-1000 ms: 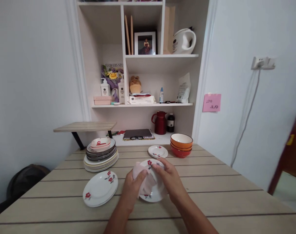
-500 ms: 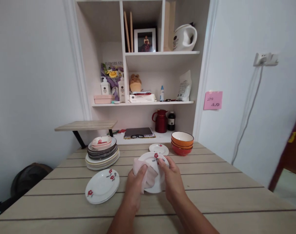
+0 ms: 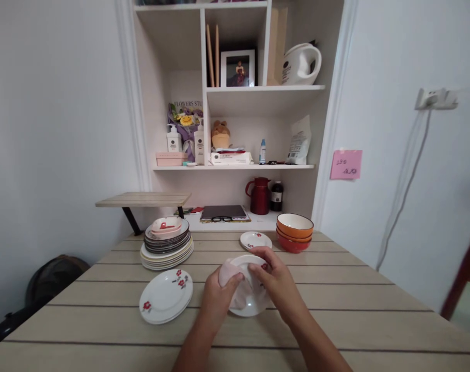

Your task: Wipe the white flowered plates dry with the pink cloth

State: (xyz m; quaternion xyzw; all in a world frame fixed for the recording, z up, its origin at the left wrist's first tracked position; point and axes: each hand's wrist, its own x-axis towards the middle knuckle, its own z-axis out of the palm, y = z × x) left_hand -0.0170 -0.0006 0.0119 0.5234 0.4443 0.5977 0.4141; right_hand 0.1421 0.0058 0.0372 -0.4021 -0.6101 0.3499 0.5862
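A small white plate (image 3: 254, 305) with a red flower at its rim is held above the table between both hands. My left hand (image 3: 219, 292) is closed on a pale pink cloth (image 3: 229, 271), which is pressed over the plate's left side, thumb on top. My right hand (image 3: 276, 281) grips the plate's right edge, thumb on its face and fingers around the rim. To the left lie white oval flowered plates (image 3: 163, 297), stacked. Beyond my hands sit small flowered plates (image 3: 254, 239), partly hidden by my right fingers.
At the back left stands a tall stack of plates (image 3: 167, 253) topped by small pink dishes (image 3: 166, 225). Orange and red bowls (image 3: 295, 232) are stacked at the back right. Behind are a laptop (image 3: 223, 212), glasses (image 3: 221, 219) and a red jug (image 3: 260, 196). A raised wooden stand (image 3: 144, 199) overhangs the left.
The plate has turned in my hands, its red flower moving from the top to the upper right. My right fingers have shifted along the rim. The view has swung slightly left.
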